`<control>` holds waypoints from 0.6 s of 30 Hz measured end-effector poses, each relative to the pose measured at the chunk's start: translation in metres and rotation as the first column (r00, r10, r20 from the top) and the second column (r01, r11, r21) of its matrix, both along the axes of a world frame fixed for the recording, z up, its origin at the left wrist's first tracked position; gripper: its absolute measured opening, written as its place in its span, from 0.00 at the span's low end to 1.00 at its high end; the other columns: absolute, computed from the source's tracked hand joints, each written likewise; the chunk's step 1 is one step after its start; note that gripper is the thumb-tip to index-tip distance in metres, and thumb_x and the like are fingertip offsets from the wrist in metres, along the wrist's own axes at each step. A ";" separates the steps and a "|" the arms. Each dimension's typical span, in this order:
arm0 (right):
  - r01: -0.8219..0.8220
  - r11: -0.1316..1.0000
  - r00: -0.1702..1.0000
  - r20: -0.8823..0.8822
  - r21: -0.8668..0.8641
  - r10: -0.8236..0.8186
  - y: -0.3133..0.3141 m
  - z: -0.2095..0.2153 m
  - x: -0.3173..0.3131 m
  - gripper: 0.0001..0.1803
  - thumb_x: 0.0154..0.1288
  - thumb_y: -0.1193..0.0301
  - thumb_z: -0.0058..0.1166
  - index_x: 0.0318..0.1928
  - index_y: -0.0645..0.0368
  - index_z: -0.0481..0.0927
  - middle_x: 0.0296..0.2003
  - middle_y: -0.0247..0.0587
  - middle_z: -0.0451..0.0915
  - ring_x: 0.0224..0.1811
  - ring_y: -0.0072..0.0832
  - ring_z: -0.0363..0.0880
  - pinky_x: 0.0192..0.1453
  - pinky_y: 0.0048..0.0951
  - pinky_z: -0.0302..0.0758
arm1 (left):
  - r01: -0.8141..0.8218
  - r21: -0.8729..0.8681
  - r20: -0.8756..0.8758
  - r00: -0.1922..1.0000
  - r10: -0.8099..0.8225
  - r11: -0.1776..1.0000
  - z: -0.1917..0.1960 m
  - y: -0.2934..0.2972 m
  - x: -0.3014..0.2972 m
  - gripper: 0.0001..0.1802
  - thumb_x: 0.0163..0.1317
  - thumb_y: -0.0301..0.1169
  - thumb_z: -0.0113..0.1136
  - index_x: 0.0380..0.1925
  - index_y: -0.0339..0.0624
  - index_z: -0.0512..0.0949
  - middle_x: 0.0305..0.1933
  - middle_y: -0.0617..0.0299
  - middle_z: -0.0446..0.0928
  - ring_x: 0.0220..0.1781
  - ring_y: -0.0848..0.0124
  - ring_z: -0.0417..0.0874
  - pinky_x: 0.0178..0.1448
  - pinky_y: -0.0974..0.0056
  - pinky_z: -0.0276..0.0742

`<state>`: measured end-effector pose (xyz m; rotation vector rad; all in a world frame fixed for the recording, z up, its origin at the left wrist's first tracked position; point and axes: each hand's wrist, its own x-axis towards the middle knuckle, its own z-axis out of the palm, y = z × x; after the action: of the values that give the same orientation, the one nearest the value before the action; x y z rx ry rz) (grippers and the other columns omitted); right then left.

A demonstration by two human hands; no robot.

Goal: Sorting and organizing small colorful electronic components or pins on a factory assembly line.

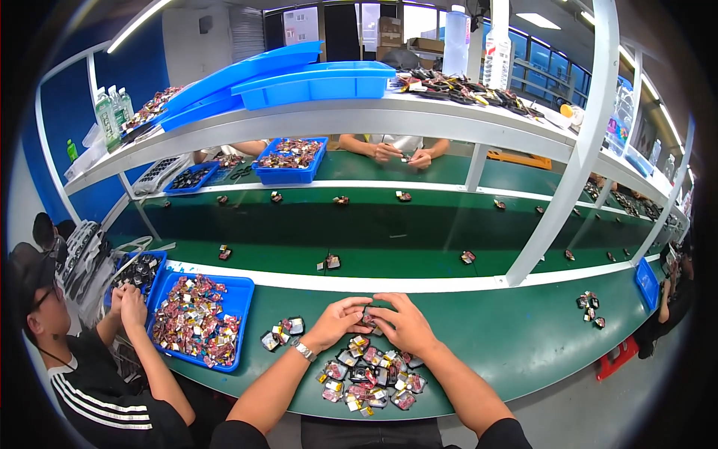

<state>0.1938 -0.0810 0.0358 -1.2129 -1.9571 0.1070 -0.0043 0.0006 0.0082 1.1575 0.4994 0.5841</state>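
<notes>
Nearest the lower edge, a heap of small wired parts [366,378] lies on the green bench [516,337], just under both wrists. Above it, the left hand [335,322] and right hand [400,323] meet with fingers curled in, pinching one small dark part [368,318] between their fingertips. A smaller cluster of parts [283,331] sits just left of the left hand. Further left, a blue tray [241,293] holds many colourful pieces, beside a seated co-worker's hands [131,303]. Beyond, single parts dot the green conveyor belt [389,224], and another person's hands [404,155] work across it.
</notes>
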 end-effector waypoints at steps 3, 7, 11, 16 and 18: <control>-0.051 0.998 0.998 0.027 -0.028 0.052 0.000 0.005 0.001 0.13 0.56 0.74 0.62 0.43 0.55 0.81 0.55 0.43 0.75 0.59 0.43 0.71 0.61 0.40 0.72 | -0.015 0.021 -0.004 1.000 0.015 1.000 -0.001 -0.003 -0.001 0.20 0.71 0.23 0.48 0.62 0.35 0.66 0.52 0.54 0.77 0.51 0.67 0.82 0.56 0.63 0.83; -0.056 0.982 0.998 0.010 -0.183 0.058 0.001 -0.002 0.003 0.07 0.57 0.74 0.61 0.37 0.58 0.80 0.56 0.43 0.73 0.61 0.42 0.70 0.62 0.40 0.71 | -0.009 0.042 -0.013 1.000 0.010 0.999 0.000 -0.003 0.003 0.17 0.69 0.21 0.49 0.58 0.35 0.67 0.50 0.54 0.77 0.50 0.67 0.82 0.56 0.62 0.83; -0.064 0.989 0.995 0.062 -0.134 0.073 0.000 -0.006 -0.002 0.08 0.58 0.72 0.61 0.39 0.57 0.81 0.56 0.42 0.74 0.61 0.42 0.70 0.62 0.39 0.71 | -0.011 0.047 0.009 1.000 0.010 0.999 -0.002 -0.002 -0.001 0.17 0.69 0.20 0.48 0.57 0.36 0.67 0.51 0.54 0.77 0.51 0.67 0.82 0.57 0.61 0.83; -0.005 0.986 0.996 -0.086 -0.169 -0.010 0.000 -0.011 -0.009 0.07 0.58 0.71 0.62 0.38 0.56 0.84 0.52 0.42 0.77 0.58 0.41 0.73 0.61 0.38 0.71 | 0.028 0.047 0.014 1.000 -0.028 0.999 0.001 -0.002 0.000 0.19 0.69 0.21 0.48 0.60 0.35 0.67 0.55 0.54 0.76 0.56 0.65 0.80 0.59 0.60 0.82; 0.033 0.989 0.987 -0.151 -0.145 -0.055 0.006 -0.010 -0.013 0.06 0.57 0.71 0.63 0.36 0.57 0.85 0.48 0.43 0.80 0.54 0.41 0.76 0.59 0.39 0.72 | 0.056 0.010 0.058 0.997 -0.057 0.998 -0.003 0.003 -0.003 0.21 0.68 0.20 0.50 0.61 0.35 0.67 0.57 0.55 0.74 0.56 0.67 0.79 0.61 0.61 0.81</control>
<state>0.1810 -0.0751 0.0261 -1.2994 -1.8112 0.3136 -0.0074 0.0035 0.0050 1.1555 0.4136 0.5699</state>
